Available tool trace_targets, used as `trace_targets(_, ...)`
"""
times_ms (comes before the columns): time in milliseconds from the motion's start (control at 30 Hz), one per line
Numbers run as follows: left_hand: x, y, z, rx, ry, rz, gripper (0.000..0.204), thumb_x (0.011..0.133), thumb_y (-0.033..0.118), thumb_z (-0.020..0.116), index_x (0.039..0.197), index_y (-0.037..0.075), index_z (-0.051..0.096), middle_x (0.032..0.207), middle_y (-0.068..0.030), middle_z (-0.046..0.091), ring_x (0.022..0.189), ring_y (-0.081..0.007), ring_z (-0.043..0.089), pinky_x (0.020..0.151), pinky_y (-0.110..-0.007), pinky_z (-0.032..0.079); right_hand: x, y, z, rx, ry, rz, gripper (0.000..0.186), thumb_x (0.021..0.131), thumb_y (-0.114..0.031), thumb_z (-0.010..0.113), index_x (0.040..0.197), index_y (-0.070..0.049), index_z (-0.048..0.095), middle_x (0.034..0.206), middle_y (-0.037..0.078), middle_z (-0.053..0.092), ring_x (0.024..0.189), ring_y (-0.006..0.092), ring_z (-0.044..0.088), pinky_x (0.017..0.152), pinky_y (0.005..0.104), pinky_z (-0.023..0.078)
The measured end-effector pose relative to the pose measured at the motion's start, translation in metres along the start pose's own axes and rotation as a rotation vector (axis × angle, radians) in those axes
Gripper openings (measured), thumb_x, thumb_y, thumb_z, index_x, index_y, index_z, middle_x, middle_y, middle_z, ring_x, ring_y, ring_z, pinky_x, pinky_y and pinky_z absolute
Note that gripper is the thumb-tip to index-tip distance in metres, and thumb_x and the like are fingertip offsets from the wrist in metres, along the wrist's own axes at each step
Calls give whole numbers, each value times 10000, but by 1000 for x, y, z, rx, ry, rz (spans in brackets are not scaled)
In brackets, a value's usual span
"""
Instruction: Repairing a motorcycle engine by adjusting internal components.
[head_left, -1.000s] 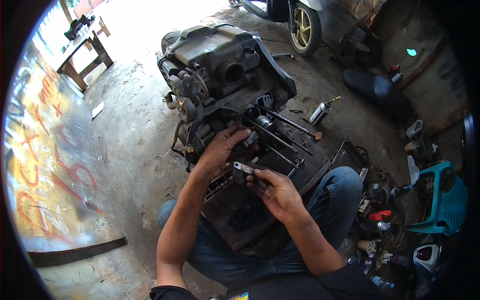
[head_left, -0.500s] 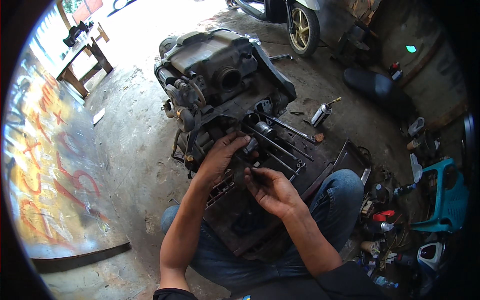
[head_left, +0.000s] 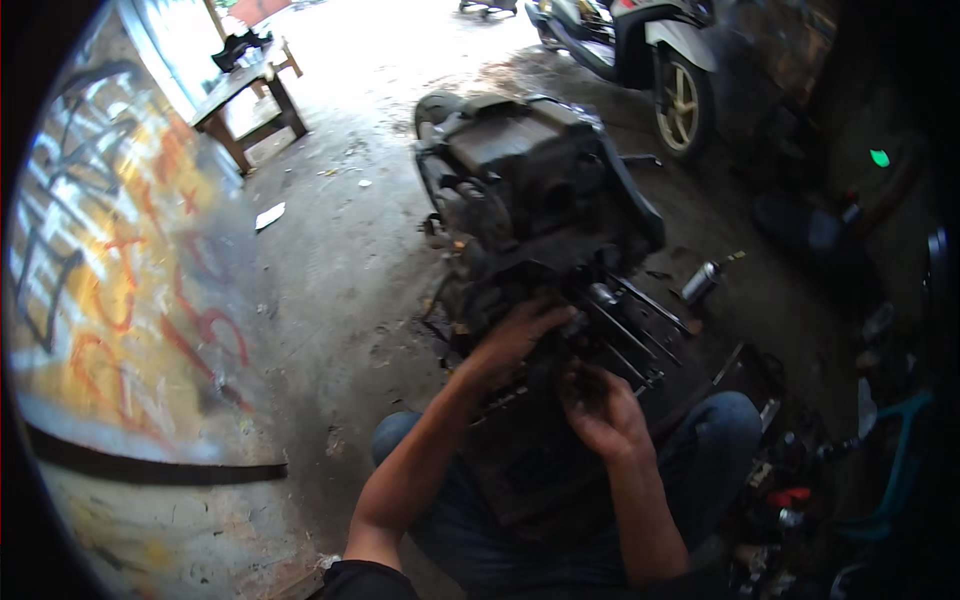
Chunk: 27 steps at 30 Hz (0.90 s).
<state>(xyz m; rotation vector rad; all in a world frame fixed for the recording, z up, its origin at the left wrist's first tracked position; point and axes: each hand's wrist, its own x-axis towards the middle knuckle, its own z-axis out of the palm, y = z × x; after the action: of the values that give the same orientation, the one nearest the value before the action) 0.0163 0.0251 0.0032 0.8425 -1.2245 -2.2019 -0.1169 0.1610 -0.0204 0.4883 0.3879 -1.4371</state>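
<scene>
My left hand [head_left: 522,338] is closed around a small dark metal engine part [head_left: 572,326], beside the lower end of a partly dismantled engine [head_left: 530,150]. Just to its right, my right hand [head_left: 606,408] has its fingers curled in a pinch near the same part. What lies between those fingertips is too dark to make out. Long metal studs [head_left: 628,345] stick out of the engine toward me, and a shiny piston [head_left: 603,293] shows between them. The picture is dim and slightly smeared around both hands.
A spray can [head_left: 700,284] stands on the concrete floor to the right of the engine. Farther off are a parked scooter [head_left: 680,105] and a wooden bench [head_left: 250,110]. A painted metal panel [head_left: 150,300] rises at left. A teal plastic chair [head_left: 900,465] and clutter are at right.
My view has swung to the left, so the engine and both hands sit farther right and lower in the picture. The scene looks darker. Both hands keep nearly the same pose.
</scene>
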Motion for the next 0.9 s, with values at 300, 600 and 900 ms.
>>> trace_targets(300, -4, 9, 6, -65, 8, -57, 261, 1001, 192, 623, 1194, 15, 613, 1057, -84, 683, 924, -185, 712, 797, -304, 604, 4, 4, 1, -70, 2, 10, 173, 993, -23, 533, 1121, 91, 551, 1051, 165, 636, 970, 255, 680, 872, 331, 619)
trace_targets(600, -1, 9, 1, -9, -21, -23, 260, 1004, 208, 623, 1184, 22, 596, 1067, -88, 671, 947, -195, 720, 771, -311, 621, 6, 6, 2, -97, 26, -9, 189, 995, -41, 536, 1129, 89, 559, 1086, 166, 613, 1001, 252, 658, 900, 353, 605)
trace_targets(900, -4, 12, 5, -32, -25, -32, 300, 1003, 226, 628, 1197, 1, 591, 1082, -96, 676, 973, -209, 719, 797, -320, 617, 5, 5, -1, -142, 24, -49, 184, 988, -49, 548, 1113, 86, 562, 1040, 151, 597, 930, 230, 649, 858, 346, 608)
